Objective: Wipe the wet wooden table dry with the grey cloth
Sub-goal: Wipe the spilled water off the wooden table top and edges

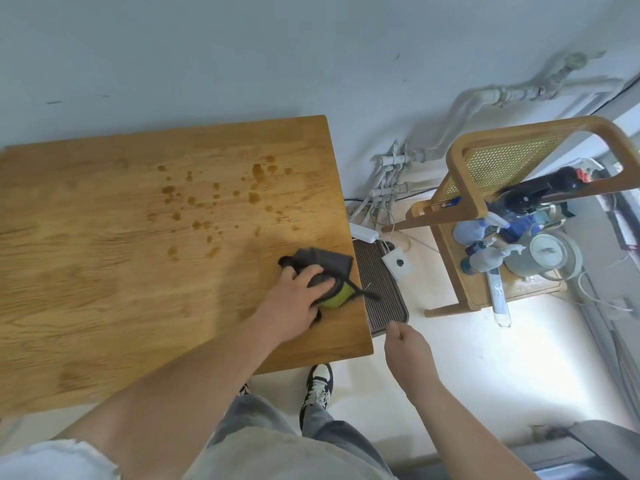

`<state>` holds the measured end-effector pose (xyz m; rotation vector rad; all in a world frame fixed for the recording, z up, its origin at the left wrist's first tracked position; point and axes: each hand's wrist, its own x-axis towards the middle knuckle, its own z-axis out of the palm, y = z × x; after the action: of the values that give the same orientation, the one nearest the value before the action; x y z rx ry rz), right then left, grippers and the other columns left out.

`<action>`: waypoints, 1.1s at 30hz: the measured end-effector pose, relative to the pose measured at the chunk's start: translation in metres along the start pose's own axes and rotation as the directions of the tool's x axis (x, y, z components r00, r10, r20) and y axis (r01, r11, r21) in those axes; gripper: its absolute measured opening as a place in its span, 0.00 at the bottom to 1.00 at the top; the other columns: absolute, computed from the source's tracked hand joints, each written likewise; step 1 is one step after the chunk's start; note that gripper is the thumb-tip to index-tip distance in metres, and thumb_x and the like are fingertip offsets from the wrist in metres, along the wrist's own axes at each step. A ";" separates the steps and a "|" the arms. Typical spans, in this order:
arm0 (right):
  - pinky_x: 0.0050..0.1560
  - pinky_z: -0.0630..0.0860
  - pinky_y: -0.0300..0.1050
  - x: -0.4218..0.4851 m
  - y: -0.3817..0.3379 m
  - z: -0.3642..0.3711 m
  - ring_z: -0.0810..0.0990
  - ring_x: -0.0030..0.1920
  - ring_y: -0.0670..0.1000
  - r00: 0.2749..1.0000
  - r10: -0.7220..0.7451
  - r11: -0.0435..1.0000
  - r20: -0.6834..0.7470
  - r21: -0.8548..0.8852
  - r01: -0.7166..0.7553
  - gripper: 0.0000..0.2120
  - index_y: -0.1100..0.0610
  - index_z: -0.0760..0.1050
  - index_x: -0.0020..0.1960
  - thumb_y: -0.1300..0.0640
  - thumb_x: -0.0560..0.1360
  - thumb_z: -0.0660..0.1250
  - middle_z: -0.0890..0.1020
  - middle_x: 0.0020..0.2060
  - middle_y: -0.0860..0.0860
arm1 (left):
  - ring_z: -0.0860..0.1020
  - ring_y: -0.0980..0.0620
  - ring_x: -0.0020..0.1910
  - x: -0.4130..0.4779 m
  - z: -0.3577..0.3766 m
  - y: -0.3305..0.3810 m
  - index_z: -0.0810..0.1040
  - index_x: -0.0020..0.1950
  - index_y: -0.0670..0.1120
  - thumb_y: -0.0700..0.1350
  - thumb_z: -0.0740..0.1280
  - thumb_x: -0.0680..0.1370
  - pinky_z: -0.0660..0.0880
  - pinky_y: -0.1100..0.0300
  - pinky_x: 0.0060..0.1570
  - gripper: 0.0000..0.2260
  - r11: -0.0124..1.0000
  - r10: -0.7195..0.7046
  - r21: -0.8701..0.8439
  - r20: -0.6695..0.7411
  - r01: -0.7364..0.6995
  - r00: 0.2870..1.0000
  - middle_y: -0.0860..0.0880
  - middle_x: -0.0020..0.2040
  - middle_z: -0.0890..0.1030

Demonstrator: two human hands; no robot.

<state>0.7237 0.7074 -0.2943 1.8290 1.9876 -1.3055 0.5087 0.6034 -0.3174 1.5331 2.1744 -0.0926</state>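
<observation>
**Left grip on cloth, near right corner of counter**

Nearest: grey trousers and one black-and-white shoe on the pale floor. Both forearms bare.

Right grip hangs off the counter's right edge, over the floor. Fingers loosely curled, nothing seen in them.

Left arm reaches across the wooden counter. Left grip lies palm down, fingers curled over the bunched grey cloth, clamped on it. Cloth sits on the counter close to its right edge and shows a green patch at the hand's right side.

Beyond the cloth, mid-counter: scattered dark water spots, not touched by the cloth.

Right of the counter, on the floor: a ribbed dark tray, a white power strip, then a wooden chair loaded with spray bottles and a kettle. Farthest: grey pipes along the wall.
</observation>
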 end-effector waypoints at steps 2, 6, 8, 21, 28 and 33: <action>0.37 0.70 0.48 -0.005 -0.007 0.004 0.75 0.37 0.52 1.000 -0.023 0.999 0.003 0.023 0.023 0.21 0.54 0.70 0.36 0.48 0.85 0.53 0.77 0.34 0.50 | 0.59 0.39 0.70 -0.008 0.006 0.013 0.53 0.81 0.62 0.53 0.58 0.84 0.77 0.49 0.59 0.27 0.963 -0.256 -0.097 -0.046 0.251 0.965 0.53 0.81 0.51; 0.38 0.72 0.49 -0.008 -0.018 0.014 0.75 0.37 0.53 0.997 -0.072 0.997 -0.015 -0.003 0.072 0.18 0.53 0.70 0.37 0.49 0.83 0.56 0.77 0.33 0.50 | 0.59 0.39 0.65 -0.048 0.031 0.044 0.51 0.80 0.60 0.54 0.60 0.83 0.74 0.50 0.57 0.28 0.996 0.063 0.055 0.023 -0.064 0.998 0.52 0.81 0.53; 0.42 0.76 0.51 -0.009 -0.024 0.018 0.78 0.40 0.53 0.996 -0.094 0.995 -0.003 -0.013 0.094 0.14 0.52 0.74 0.40 0.51 0.82 0.57 0.80 0.37 0.49 | 0.60 0.39 0.67 -0.063 0.031 0.027 0.51 0.80 0.62 0.54 0.58 0.85 0.71 0.51 0.52 0.26 0.959 0.246 0.118 0.111 -0.259 0.963 0.53 0.82 0.51; 0.60 0.77 0.52 0.003 -0.072 0.038 0.80 0.59 0.54 0.955 -0.271 0.928 0.119 -0.229 0.292 0.17 0.52 0.78 0.66 0.56 0.80 0.61 0.78 0.64 0.51 | 0.59 0.39 0.70 -0.090 0.022 -0.009 0.47 0.83 0.57 0.53 0.53 0.86 0.60 0.48 0.71 0.26 0.989 0.064 0.127 0.109 -0.078 0.992 0.50 0.84 0.46; 0.61 0.77 0.52 0.014 -0.098 0.039 0.80 0.60 0.53 0.936 -0.327 0.902 0.132 -0.251 0.351 0.16 0.51 0.79 0.65 0.55 0.79 0.62 0.81 0.62 0.50 | 0.56 0.35 0.75 -0.062 0.012 -0.057 0.48 0.82 0.63 0.55 0.56 0.84 0.72 0.45 0.67 0.27 0.881 -0.444 -0.150 0.070 0.450 0.893 0.54 0.83 0.47; 0.59 0.78 0.51 0.022 -0.134 0.057 0.80 0.61 0.54 0.915 -0.365 0.868 0.172 -0.292 0.401 0.18 0.51 0.78 0.68 0.55 0.78 0.64 0.79 0.66 0.51 | 0.59 0.36 0.70 -0.086 0.015 -0.045 0.45 0.83 0.58 0.54 0.54 0.86 0.61 0.45 0.71 0.28 0.991 -0.133 0.044 0.102 0.129 0.986 0.50 0.84 0.44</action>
<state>0.5773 0.7013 -0.2778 1.2286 2.4137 -1.0511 0.4957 0.5069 -0.3041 1.3718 2.1988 -0.2516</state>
